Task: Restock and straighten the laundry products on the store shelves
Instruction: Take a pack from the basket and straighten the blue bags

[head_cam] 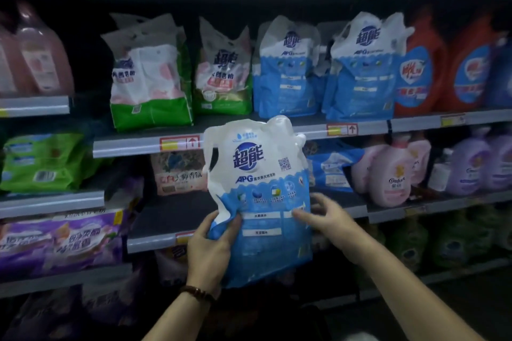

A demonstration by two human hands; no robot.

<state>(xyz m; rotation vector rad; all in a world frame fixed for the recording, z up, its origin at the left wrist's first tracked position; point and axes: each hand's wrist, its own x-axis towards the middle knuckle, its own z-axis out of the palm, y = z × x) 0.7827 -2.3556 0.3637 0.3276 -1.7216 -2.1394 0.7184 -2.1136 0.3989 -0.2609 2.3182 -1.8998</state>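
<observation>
The blue-and-white detergent pouch is held upright in the air in front of the shelf edge. Its handle cut-out top overlaps that edge and its body hangs below it. The left hand pinches the pouch's lower left side, thumb on the front, and the film buckles there. The right hand is at the right side with fingers spread and the thumb tip touching the front; it does not plainly clamp anything. The hands are apart, one on each flank. The pouch looks like a soft bag with a slick film skin, probably weighty at the bottom and limp at the top, so it would likely sag or slide from a one-sided pinch. A hand under the base and one on a flank seems the safer hold. Matching pouches stand just above the shelf edge, the likely home.
</observation>
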